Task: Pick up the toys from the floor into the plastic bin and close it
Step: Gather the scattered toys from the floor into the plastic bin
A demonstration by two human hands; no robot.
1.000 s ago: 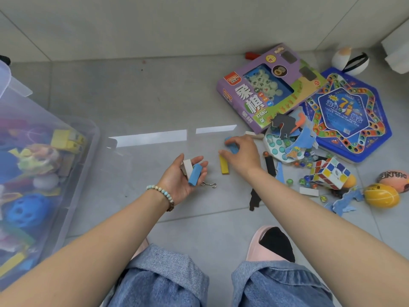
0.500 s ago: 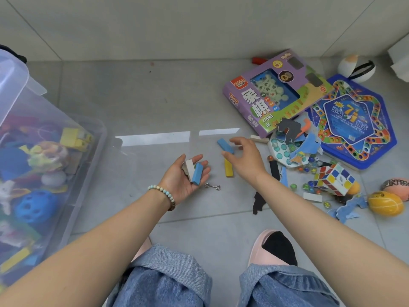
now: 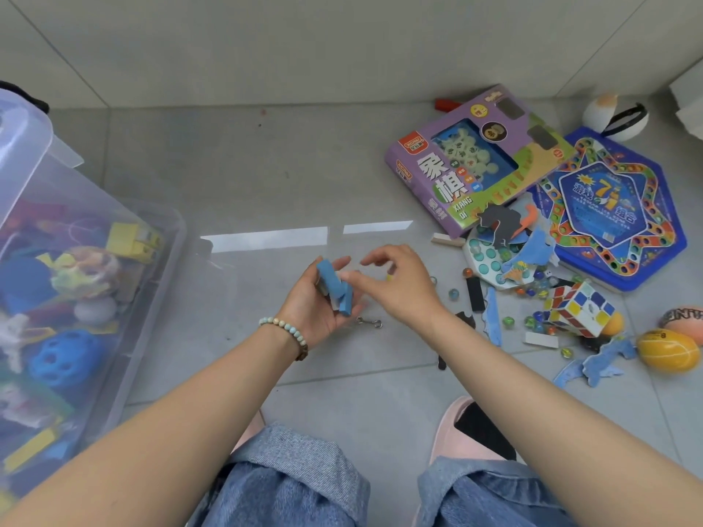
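My left hand [image 3: 308,310] is palm up over the floor and holds two blue blocks [image 3: 328,273] with a pale block between them. My right hand [image 3: 403,290] hovers just right of it with loosely curled fingers and nothing in them, its thumb close to the blocks. A speck of a yellow block [image 3: 388,277] shows behind the right fingers. The clear plastic bin [image 3: 159,283] stands at the left, full of mixed toys, its lid [image 3: 23,146] tilted up at the far left.
A small metal hook [image 3: 368,322] lies under my hands. On the right lie a purple chess box [image 3: 475,161], a blue game board [image 3: 616,207], a Rubik's cube [image 3: 578,308], a yellow ball [image 3: 667,351], marbles, foam pieces and a wooden block [image 3: 447,239].
My right hand lifted a blue block off the floor and carried it left into my left hand, then let go. The left hand now holds two blue blocks.
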